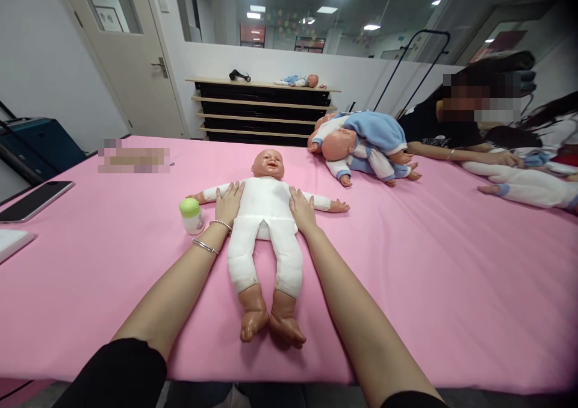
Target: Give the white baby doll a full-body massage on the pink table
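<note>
A baby doll [266, 215] in a white cloth body lies face up on the pink tabletop [112, 275], arms spread sideways and bare feet pointing toward the camera. The left hand [229, 202] rests flat on the doll's shoulder and chest on that side, fingers stretched out and released, grasping nothing; 2 bracelets [212, 234] sit on its wrist. The right hand [301, 208] lies the same way on the doll's other side, palm down, fingers loose and open against the white cloth.

Just beside the left hand stands a small white bottle with a green cap [191, 216], close to the doll's outstretched arm and upright. A dark phone [34, 200] lies near the tabletop's left edge, well apart from the doll.

Farther back on the pink cover lie 2 more dolls in blue and white clothes [361, 146], piled together. At the right edge other people lean over the tabletop, one hand [508, 158] touching another white doll [528, 185]. Behind the tabletop stands a low shelf unit [264, 110] with 1 doll lying on top
</note>
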Motion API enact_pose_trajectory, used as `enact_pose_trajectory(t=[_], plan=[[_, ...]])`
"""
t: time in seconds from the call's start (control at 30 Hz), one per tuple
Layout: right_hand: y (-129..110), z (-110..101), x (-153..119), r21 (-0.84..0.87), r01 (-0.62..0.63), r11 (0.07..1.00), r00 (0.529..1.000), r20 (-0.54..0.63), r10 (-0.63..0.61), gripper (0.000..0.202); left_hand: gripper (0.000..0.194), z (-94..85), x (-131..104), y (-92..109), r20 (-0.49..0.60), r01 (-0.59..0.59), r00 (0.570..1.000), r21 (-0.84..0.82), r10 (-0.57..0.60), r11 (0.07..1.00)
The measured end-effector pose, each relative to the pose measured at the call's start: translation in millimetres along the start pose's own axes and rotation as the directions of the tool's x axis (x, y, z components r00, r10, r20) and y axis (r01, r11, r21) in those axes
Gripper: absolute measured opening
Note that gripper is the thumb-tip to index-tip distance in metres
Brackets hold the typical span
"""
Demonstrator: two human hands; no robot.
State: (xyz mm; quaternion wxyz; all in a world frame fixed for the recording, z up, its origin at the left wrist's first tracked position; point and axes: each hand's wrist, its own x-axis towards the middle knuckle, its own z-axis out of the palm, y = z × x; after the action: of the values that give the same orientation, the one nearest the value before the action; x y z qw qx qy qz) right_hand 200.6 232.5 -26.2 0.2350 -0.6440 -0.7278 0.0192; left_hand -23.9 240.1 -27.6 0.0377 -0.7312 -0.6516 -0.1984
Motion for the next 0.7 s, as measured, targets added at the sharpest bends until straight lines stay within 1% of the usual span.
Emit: enact_pose_trajectory(t=[0.07,0.13,0.23,0.3,0.37,0.47,0.5,0.53,0.57,0.63,0.7], plan=[[1,1,0,-0.005,-0.033,0.999,0.999,0.008,0.033,0.047,0.051,1.2,-1,0,0.026,-0.010,1.000,-0.005,0.011,1.000],[1,3,-1,-0.029,-0.108,0.994,0.994,-0.019,0.107,0.047,0.051,1.9,-2,0,0.008,0.041,0.999,-0.008,-0.041,0.999],[2,4,-2,-0.058,-0.225,0.973,0.973,-0.071,0.221,0.049,0.051,0.8,-4,-1,-0.021,0.142,0.990,-0.008,-0.142,0.990],[4,4,-2,-0.069,-0.304,0.950,0.947,-0.129,0.293,0.052,0.053,-1.3,-5,-5,-0.053,0.206,0.977,-0.006,-0.206,0.979],[6,3,-4,-0.068,-0.381,0.922,0.910,-0.204,0.361,0.055,0.054,-4.0,-7,-10,-0.103,0.272,0.957,-0.014,-0.272,0.962],[8,-1,-5,-0.040,-0.461,0.886,0.848,-0.314,0.427,0.057,0.057,-7.9,-9,-17,-0.178,0.370,0.911,-0.043,-0.371,0.928],[8,-2,-6,-0.031,-0.464,0.885,0.837,-0.341,0.427,0.057,0.059,-9.0,-10,-18,-0.193,0.389,0.900,-0.052,-0.391,0.920],[7,-3,-6,-0.025,-0.448,0.894,0.839,-0.358,0.411,0.057,0.061,-10.0,-10,-17,-0.206,0.392,0.895,-0.058,-0.395,0.918],[6,-4,-6,-0.023,-0.414,0.910,0.850,-0.366,0.378,0.057,0.062,-10.8,-10,-16,-0.216,0.377,0.899,-0.060,-0.381,0.924],[3,-4,-5,-0.026,-0.309,0.951,0.891,-0.356,0.280,0.055,0.066,-11.7,-10,-11,-0.219,0.289,0.930,-0.061,-0.295,0.955],[0,-2,-4,-0.017,-0.199,0.980,0.942,-0.279,0.186,0.052,0.067,-11.2,-9,-6,-0.182,0.153,0.970,-0.063,-0.162,0.986]])
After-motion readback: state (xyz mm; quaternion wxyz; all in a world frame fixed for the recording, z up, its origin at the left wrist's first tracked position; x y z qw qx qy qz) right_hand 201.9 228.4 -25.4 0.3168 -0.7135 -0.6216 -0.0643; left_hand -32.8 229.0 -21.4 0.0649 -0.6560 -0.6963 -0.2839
